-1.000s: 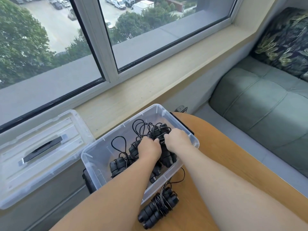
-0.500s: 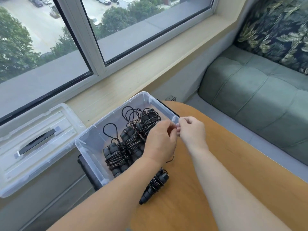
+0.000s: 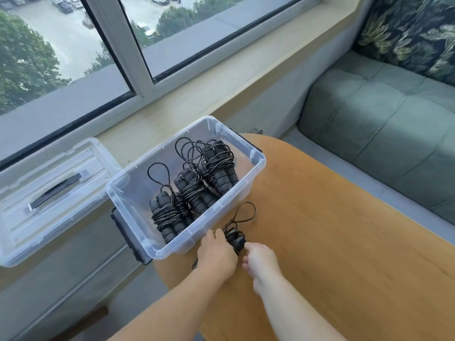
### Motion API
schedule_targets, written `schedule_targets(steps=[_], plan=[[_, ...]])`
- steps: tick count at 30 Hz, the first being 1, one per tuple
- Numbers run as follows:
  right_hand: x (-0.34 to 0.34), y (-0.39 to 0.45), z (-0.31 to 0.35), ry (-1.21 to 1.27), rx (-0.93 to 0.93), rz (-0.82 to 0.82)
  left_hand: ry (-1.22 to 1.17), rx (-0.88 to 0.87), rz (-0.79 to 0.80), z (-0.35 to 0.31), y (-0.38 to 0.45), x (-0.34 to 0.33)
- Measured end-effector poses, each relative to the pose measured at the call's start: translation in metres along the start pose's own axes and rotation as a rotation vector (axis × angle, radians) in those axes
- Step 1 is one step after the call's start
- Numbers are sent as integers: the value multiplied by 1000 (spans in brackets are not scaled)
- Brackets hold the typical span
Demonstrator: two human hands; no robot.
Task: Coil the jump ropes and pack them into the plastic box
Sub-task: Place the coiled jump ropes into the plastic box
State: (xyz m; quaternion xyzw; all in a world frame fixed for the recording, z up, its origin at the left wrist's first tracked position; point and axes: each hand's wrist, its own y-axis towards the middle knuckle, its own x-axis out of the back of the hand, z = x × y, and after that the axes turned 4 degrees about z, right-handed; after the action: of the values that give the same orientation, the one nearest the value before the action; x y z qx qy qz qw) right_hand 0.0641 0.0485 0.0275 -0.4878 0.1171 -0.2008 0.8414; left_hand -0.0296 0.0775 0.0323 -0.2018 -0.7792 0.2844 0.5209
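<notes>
- L hand (image 3: pixel 216 257) lay on wooden table (image 3: pixel 332 242), fingers curled round coiled jump rope (image 3: pixel 236 238) just outside the plastic box (image 3: pixel 172 249); rope loop stuck out ahead of the hands.
- R hand (image 3: pixel 261 263) just beside it, fingertips at the rope's black handle end; grip vs. touch – can't tell.
- Box sat right ahead of L hand, on table's edge, lid off, w/ three coiled jump ropes (image 3: pixel 194 190) inside.
- Clear lid (image 3: pixel 49 193) w/ black handle lay well to the left of both hands, on a ledge under the window (image 3: pixel 123 45).
- Pale wood sill ran beyond the box.
- Green sofa (image 3: pixel 381 124) & leaf-print cushion (image 3: pixel 413 33) far to the right of R hand.
</notes>
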Motion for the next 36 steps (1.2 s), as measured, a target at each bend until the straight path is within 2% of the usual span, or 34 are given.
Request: schedule_targets(steps=[5,8,11,17,21,23,26,29,32,36], plan=[[-13,9,-10,44,-159,95,-169,100,44,12,17,-4],[-14,14,-10,91,-153,122,-185,102,42,4,15,-2],[-1,6,-2,144,-99,70,-182,27,58,-18,-1,4],[38,-36,56,300,182,-131,-270,-256,21,-95,-38,38],[31,-72,116,319,479,-169,-440,-477,-158,-127,-57,92],[13,-88,144,229,635,-117,-587,-507,-284,-124,-62,123],[-27,-104,177,-55,800,11,-790,-398,-417,-95,-59,160],[-72,-105,189,-501,854,99,-939,-187,-489,-52,-48,177],[-109,-92,179,-890,793,166,-1036,76,-405,-10,-31,173],[-132,-66,154,-1104,654,254,-1193,283,-231,29,5,146]])
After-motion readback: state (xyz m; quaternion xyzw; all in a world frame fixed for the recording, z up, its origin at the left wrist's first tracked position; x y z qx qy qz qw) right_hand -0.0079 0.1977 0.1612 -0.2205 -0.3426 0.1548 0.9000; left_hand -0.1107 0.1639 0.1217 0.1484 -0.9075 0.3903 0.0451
